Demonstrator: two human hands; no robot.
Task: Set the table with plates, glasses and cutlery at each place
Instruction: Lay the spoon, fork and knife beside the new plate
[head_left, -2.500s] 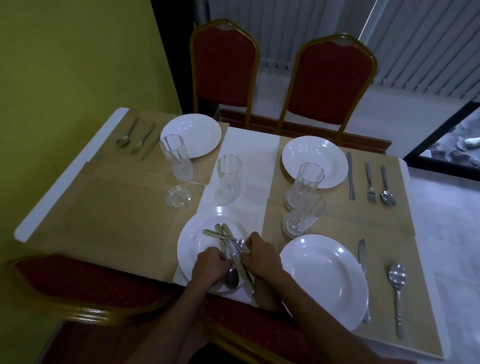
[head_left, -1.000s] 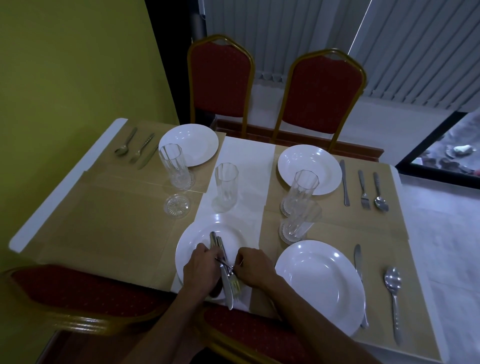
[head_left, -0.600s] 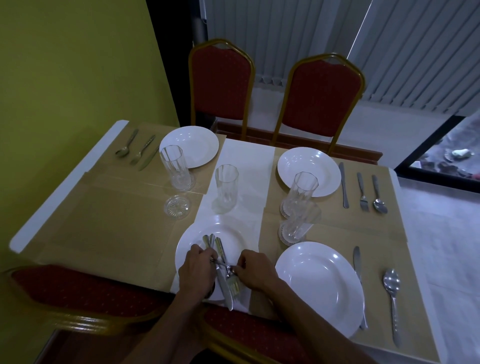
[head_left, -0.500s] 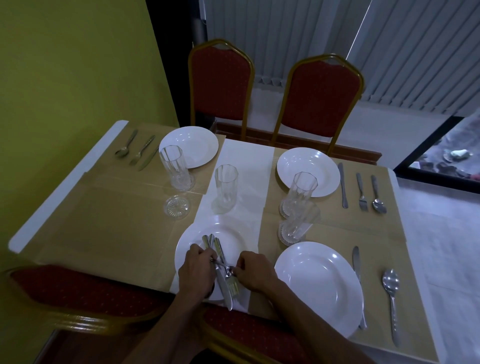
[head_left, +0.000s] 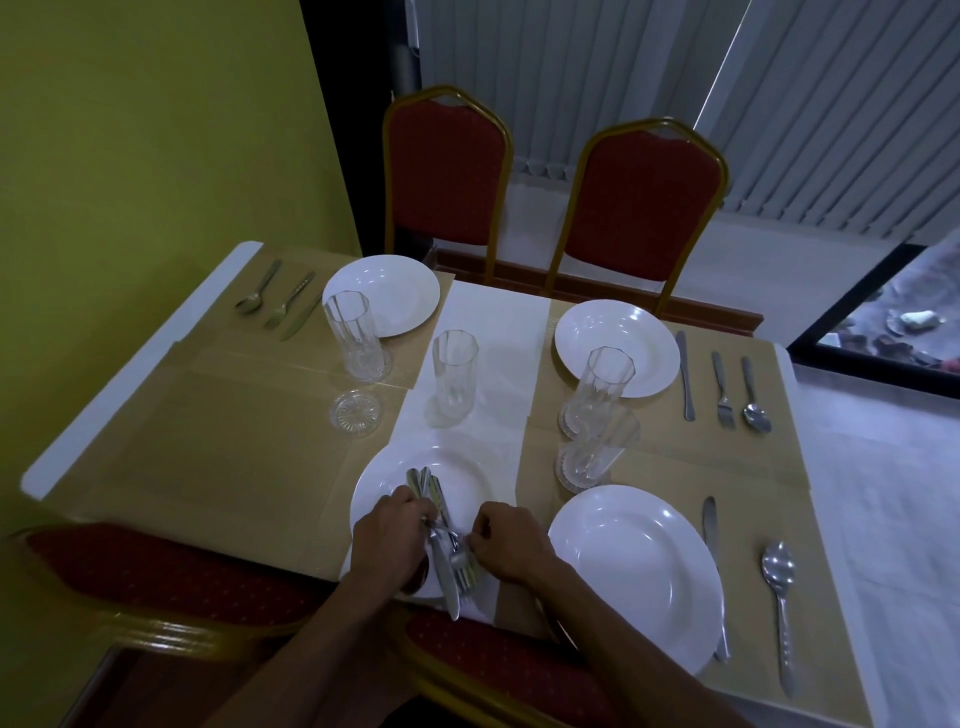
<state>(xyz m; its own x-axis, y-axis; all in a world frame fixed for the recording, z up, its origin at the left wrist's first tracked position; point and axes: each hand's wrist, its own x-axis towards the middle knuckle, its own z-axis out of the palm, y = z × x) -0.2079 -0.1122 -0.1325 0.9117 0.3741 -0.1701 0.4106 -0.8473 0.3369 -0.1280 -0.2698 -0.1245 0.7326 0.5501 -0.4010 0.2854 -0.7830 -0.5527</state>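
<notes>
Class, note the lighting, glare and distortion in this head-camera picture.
Head view: dim, bluish light; white glints on the near right plate; the wide-angle lens makes the blinds fan outward; the near chair rail at lower left is blurred.

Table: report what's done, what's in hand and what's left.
Done: the places at the far-left plate and far-right plate look fully set. In hand: left hand and right hand grip cutlery over the near-left plate. Left: lay it out, probably set the middle glass on the coaster; near-right plate lacks a fork.
</notes>
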